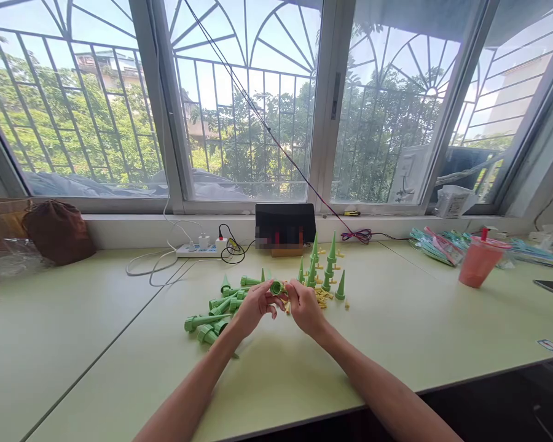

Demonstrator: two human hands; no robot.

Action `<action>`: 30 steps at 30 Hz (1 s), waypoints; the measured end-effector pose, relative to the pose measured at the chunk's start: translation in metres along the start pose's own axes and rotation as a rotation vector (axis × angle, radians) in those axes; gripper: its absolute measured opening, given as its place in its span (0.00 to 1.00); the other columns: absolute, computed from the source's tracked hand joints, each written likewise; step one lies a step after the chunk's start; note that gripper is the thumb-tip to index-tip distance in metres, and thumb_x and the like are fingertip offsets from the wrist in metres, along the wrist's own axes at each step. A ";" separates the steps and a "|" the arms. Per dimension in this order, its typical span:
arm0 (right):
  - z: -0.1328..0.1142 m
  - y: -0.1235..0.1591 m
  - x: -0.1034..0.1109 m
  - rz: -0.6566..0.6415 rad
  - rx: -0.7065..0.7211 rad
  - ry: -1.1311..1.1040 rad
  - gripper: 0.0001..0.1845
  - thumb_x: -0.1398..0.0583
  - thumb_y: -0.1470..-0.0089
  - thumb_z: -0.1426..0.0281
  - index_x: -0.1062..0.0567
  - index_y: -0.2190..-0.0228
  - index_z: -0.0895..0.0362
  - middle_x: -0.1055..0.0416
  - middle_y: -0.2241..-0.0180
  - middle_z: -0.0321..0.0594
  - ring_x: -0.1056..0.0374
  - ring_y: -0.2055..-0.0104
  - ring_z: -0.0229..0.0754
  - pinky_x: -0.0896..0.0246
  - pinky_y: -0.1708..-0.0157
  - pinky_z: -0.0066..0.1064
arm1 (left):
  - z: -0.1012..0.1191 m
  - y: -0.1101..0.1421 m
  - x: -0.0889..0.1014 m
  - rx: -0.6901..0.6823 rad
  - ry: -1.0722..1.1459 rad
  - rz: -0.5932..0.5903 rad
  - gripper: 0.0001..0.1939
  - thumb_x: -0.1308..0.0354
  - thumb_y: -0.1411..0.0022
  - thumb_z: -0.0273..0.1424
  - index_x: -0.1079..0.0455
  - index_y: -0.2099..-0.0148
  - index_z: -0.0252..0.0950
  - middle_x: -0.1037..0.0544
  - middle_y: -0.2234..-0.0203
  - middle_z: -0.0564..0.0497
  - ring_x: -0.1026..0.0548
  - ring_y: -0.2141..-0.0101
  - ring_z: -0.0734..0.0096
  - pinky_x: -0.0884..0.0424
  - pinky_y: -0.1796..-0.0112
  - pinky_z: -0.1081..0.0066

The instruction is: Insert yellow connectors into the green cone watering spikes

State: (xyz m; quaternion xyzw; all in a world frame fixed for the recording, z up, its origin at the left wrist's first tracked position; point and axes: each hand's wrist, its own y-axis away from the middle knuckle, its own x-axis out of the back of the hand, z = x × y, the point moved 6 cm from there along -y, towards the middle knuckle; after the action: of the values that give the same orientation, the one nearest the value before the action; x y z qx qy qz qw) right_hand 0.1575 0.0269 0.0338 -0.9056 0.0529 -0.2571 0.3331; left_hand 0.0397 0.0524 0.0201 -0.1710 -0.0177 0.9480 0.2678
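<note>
Between my two hands, above the table, is a green plastic spike (276, 287) with its round open end turned toward me. My left hand (257, 305) grips it from the left, some fingers curled below. My right hand (305, 307) is pinched at its right side, by a small yellow piece that the fingers mostly hide. Left of my hands lies a loose heap of green spikes (207, 320). Yellow valve pieces (322, 297) are piled just beyond my right hand. Several green spikes (327, 275) with yellow pieces in their sides stand upright behind that pile.
A tablet (286, 222) leans at the window wall, near a power strip (197, 250) with cables. To the right stand a red drink cup (480, 264) and plastic packets (435, 247). A brown drawstring bag (59, 233) sits far left. The table's front edge (322, 420) is near me.
</note>
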 end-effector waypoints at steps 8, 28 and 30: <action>0.000 0.001 -0.002 -0.011 -0.001 0.018 0.20 0.56 0.36 0.61 0.37 0.76 0.56 0.36 0.81 0.33 0.46 0.80 0.34 0.53 0.77 0.25 | 0.003 0.001 -0.002 -0.019 -0.003 0.017 0.20 0.44 0.40 0.42 0.29 0.57 0.28 0.23 0.70 0.42 0.26 0.76 0.70 0.34 0.82 0.76; 0.004 0.000 0.002 0.016 -0.034 0.011 0.22 0.56 0.36 0.58 0.36 0.75 0.56 0.38 0.82 0.32 0.47 0.80 0.34 0.55 0.78 0.25 | 0.006 0.006 -0.006 -0.012 -0.046 -0.006 0.24 0.42 0.40 0.39 0.39 0.43 0.40 0.26 0.59 0.45 0.22 0.72 0.69 0.31 0.80 0.76; 0.004 0.000 0.002 0.023 -0.036 0.011 0.22 0.56 0.36 0.58 0.36 0.76 0.56 0.40 0.83 0.31 0.47 0.81 0.34 0.56 0.79 0.25 | 0.004 0.005 -0.005 -0.002 -0.043 -0.008 0.25 0.42 0.40 0.38 0.40 0.42 0.39 0.26 0.58 0.44 0.21 0.71 0.67 0.30 0.80 0.76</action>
State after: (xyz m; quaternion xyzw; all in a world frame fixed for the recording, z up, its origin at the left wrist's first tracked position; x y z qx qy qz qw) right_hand 0.1612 0.0287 0.0324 -0.9094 0.0696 -0.2573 0.3193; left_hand 0.0396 0.0458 0.0251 -0.1509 -0.0252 0.9504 0.2709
